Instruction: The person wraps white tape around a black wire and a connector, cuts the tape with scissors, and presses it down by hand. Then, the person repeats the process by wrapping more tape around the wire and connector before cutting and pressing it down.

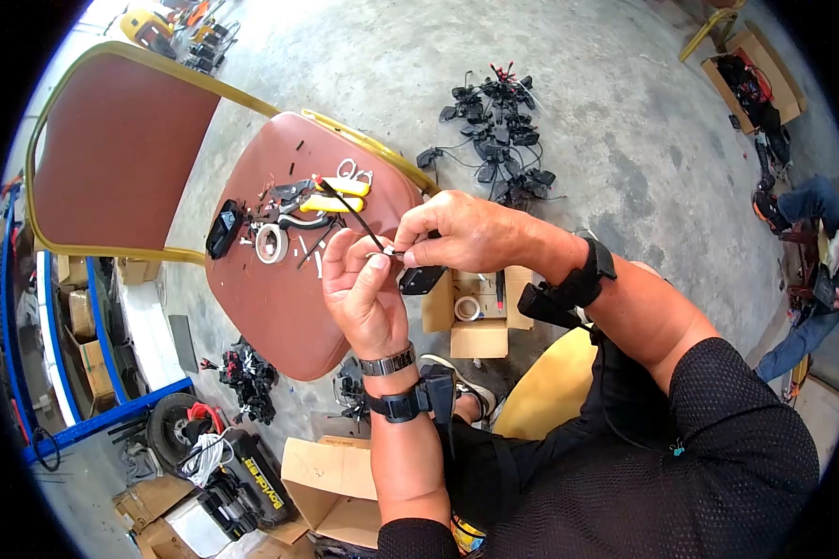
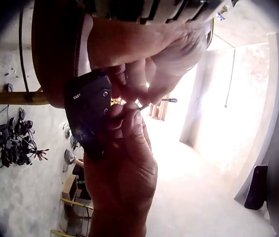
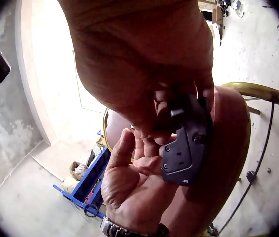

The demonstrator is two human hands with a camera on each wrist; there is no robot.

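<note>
In the head view my left hand [image 1: 364, 303] pinches a thin black cable [image 1: 359, 220] near a small white piece, between thumb and fingers. The cable's red-tipped end points up and left over the chair seat. My right hand [image 1: 461, 233] pinches the cable close to the left fingertips. A black plastic housing [image 1: 421, 279] sits just under the right hand's fingers. In the left wrist view the housing [image 2: 87, 101] shows screws and small lettering; the right wrist view shows the housing [image 3: 185, 153] beside the right fingers. The fingers partly hide the joined spot.
On the chair seat [image 1: 270, 321] lie yellow-handled pliers [image 1: 336, 200], a tape roll [image 1: 271, 243], a black housing [image 1: 224, 229] and scraps. Black cabled units [image 1: 499, 140] are heaped on the floor. Open cardboard boxes [image 1: 480, 340] and a blue rack [image 1: 112, 419] stand around.
</note>
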